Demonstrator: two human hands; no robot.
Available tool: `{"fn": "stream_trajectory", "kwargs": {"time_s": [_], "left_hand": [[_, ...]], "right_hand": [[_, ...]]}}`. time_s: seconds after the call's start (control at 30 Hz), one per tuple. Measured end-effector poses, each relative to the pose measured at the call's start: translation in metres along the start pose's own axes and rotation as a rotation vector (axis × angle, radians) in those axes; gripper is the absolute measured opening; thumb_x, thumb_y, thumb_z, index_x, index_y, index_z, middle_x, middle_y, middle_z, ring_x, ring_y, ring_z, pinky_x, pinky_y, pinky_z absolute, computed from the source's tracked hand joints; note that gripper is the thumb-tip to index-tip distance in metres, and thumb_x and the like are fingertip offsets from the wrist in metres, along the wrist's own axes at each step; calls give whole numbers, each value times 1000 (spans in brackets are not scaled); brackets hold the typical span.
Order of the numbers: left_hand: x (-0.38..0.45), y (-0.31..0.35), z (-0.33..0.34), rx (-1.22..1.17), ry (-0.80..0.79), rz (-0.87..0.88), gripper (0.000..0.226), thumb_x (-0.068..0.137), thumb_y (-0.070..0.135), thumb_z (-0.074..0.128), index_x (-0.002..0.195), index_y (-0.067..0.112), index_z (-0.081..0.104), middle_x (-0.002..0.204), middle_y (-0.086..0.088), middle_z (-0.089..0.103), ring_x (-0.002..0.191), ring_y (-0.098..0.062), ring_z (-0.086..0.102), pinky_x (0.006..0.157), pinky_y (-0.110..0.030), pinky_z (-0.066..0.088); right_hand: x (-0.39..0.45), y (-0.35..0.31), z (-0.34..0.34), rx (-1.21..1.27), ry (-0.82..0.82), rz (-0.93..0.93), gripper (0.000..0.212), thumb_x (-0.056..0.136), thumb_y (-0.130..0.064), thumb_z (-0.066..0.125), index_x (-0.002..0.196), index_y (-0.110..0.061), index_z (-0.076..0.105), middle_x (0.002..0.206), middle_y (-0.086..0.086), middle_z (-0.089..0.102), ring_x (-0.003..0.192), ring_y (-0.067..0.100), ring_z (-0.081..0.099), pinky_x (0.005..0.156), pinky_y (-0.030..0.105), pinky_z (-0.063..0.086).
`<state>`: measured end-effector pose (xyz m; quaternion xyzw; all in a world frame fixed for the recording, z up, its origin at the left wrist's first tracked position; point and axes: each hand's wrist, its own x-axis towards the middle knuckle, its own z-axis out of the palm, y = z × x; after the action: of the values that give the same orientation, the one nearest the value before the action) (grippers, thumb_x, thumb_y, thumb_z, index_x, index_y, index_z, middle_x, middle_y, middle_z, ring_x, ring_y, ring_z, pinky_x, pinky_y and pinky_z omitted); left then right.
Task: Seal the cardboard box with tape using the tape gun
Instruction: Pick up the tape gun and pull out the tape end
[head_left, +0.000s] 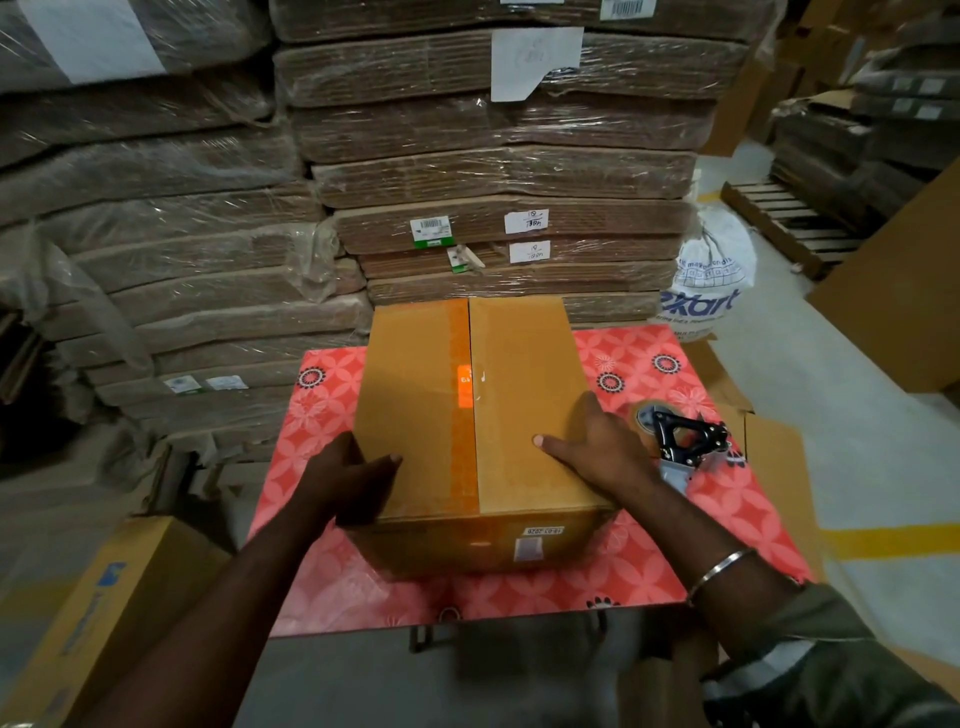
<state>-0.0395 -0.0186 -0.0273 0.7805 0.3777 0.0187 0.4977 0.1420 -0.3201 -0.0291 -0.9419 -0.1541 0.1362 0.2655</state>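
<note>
Gleaming tape strip (464, 410) seemingly along box (524, 395) seam

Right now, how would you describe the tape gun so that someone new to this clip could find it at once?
Start at the pink flowered table with the cardboard box on it. Just right of the box, beyond the right hand, lies the tape gun, untouched. It is the only black metal tool there, with a roll of brown tape at its far end.
</note>
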Motion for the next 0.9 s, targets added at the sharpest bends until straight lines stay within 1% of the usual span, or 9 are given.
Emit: {"fn": "stream_trajectory", "kwargs": {"time_s": [0.07,0.17,0.3,0.37,0.47,0.57,0.7,0.8,0.9], "left_hand": [[5,-8,1,5,-6,-21,58,65,59,86,109,30,61,95,-10,75,83,-34,75,70,-53,63],[19,-25,10,32,21,-22,61,54,68,87,97,39,53,100,-17,70,95,-43,71,75,-64,59],[-10,18,33,358,210,297,87,80,61,65,151,17,38,153,-24,41,144,-41,36,109,-60,41],[-26,42,49,319,195,422,85,88,53,62,158,15,31,166,-18,25,154,-34,22,120,-56,30],[-41,72,81,210,100,553,74,87,47,63,152,18,43,160,-1,39,148,-16,34,118,-32,33],[-52,91,114,91,11,623,56,89,36,72,141,23,57,146,11,53,133,1,49,99,-3,35],[-60,101,153,3,-158,634,42,92,24,74,133,23,64,138,11,64,125,12,54,101,-9,43],[-62,107,177,-4,-232,621,43,89,32,71,131,26,67,131,14,68,121,0,63,105,-27,50],[-62,111,193,19,-256,622,39,91,27,72,130,28,68,124,12,71,113,0,67,101,-26,53]], "right_hand": [[2,1,-2,14,-12,12,110,69,-82,65,151,-23,21,136,16,58,119,39,60,88,42,53],[3,5,-1,81,-22,6,105,67,-83,65,145,-27,25,133,12,60,116,36,61,90,46,55],[4,18,1,265,51,12,92,74,-81,59,149,-33,36,140,3,60,123,28,59,99,48,52],[4,36,5,344,144,30,80,83,-74,53,150,-31,43,142,3,59,126,26,59,105,47,48],[5,80,11,355,249,64,62,91,-47,56,145,-17,53,141,11,60,130,28,55,108,47,46],[6,137,17,294,293,222,48,82,-44,57,123,-20,62,114,12,67,110,36,64,88,45,55],[6,183,25,153,152,491,70,80,-51,73,128,-4,53,123,24,58,115,46,58,92,48,51],[13,198,37,124,24,518,85,81,-62,71,135,-2,45,131,24,53,123,46,55,97,47,48],[23,202,48,154,8,537,92,75,-72,68,136,-6,44,132,19,57,122,41,59,97,47,52]]}}
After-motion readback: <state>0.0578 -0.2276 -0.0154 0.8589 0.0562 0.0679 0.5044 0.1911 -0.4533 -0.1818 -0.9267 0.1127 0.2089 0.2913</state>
